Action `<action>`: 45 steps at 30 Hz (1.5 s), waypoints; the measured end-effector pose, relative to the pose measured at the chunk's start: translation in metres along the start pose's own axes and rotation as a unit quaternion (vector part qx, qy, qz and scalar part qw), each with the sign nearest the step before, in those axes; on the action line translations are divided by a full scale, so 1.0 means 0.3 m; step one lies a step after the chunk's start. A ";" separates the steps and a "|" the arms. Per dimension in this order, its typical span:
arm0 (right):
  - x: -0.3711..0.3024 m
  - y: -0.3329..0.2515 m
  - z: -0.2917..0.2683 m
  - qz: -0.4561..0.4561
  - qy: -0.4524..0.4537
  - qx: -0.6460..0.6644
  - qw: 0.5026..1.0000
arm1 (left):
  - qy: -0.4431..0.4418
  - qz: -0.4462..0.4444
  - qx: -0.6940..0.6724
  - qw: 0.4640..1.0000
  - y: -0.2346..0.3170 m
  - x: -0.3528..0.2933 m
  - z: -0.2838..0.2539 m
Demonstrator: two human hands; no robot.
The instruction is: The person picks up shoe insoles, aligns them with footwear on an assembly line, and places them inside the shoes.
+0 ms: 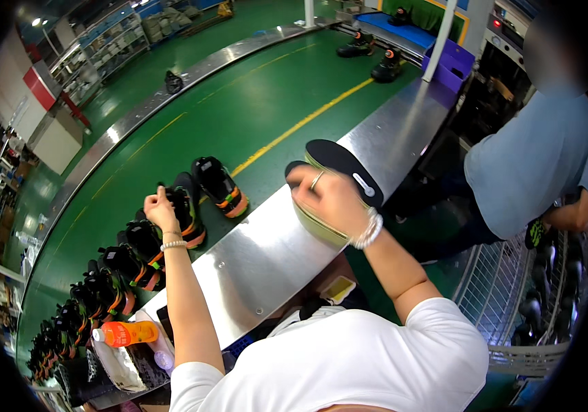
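Observation:
My left hand (161, 211), a beaded bracelet at its wrist, is closed at the upper edge of a black shoe (190, 206) with orange and green trim. Its fingertips are partly hidden against the shoe. Slightly smeared by motion, my right hand (328, 199) has its fingers curled over insoles on the metal ledge. One black insole (340, 159) with a white mark and a yellow-green edge lies beside and beyond that hand. Under the palm, more yellow-green insole edge (321, 229) shows. Another similar shoe (218, 185) stands just right of the left hand's shoe.
Several more shoes (112, 278) line the green belt (266, 110) toward the lower left. An orange bottle (126, 334) lies by the metal ledge (253, 261). A co-worker (527, 165) in blue stands at right beside a wire rack (500, 281). A purple bin (452, 65) sits farther along.

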State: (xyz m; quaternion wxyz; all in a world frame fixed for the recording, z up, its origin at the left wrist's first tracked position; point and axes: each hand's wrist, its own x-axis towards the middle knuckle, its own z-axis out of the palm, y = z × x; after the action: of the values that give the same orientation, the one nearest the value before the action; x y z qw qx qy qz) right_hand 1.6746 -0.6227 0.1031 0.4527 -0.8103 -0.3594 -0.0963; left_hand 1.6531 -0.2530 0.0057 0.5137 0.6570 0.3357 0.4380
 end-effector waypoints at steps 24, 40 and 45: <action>0.089 0.245 -0.218 0.265 -0.192 -0.390 0.861 | -0.228 0.204 0.223 0.926 -0.061 -0.151 0.139; 0.252 0.181 0.031 0.268 -0.317 0.267 0.870 | -0.405 0.101 0.223 0.881 -0.012 -0.079 0.099; 0.427 0.229 0.316 0.357 -0.388 0.394 0.753 | -0.417 0.070 0.193 0.885 0.039 -0.089 0.081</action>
State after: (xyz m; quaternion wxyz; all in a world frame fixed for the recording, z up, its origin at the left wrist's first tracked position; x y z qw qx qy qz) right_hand 1.7972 -0.5058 0.0649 0.5551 -0.5974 -0.1948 0.5450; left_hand 1.6649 -0.2891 0.0086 0.4374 0.8870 0.1212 0.0849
